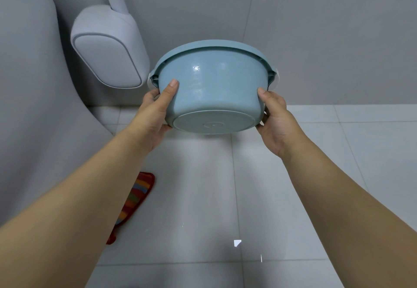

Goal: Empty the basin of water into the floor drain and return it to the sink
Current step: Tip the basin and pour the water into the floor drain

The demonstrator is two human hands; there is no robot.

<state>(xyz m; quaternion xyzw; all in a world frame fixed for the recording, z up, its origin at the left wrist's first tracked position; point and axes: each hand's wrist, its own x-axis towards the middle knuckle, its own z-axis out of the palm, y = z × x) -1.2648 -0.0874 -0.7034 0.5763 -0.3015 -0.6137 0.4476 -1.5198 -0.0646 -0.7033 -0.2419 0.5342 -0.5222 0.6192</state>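
A light blue plastic basin (214,86) is held out in front of me, tipped far over so its flat underside faces me and its mouth points away toward the wall. My left hand (155,111) grips its left side with the thumb on the wall of the basin. My right hand (274,118) holds the right side near the base. The inside of the basin and any water are hidden. No floor drain or sink shows in view.
A grey toilet brush holder (108,48) stands at the wall to the left, beside a large grey curved fixture (33,84). A striped red mat (133,204) lies on the pale tiled floor (203,197) under my left forearm. Grey tiled wall (316,28) lies ahead.
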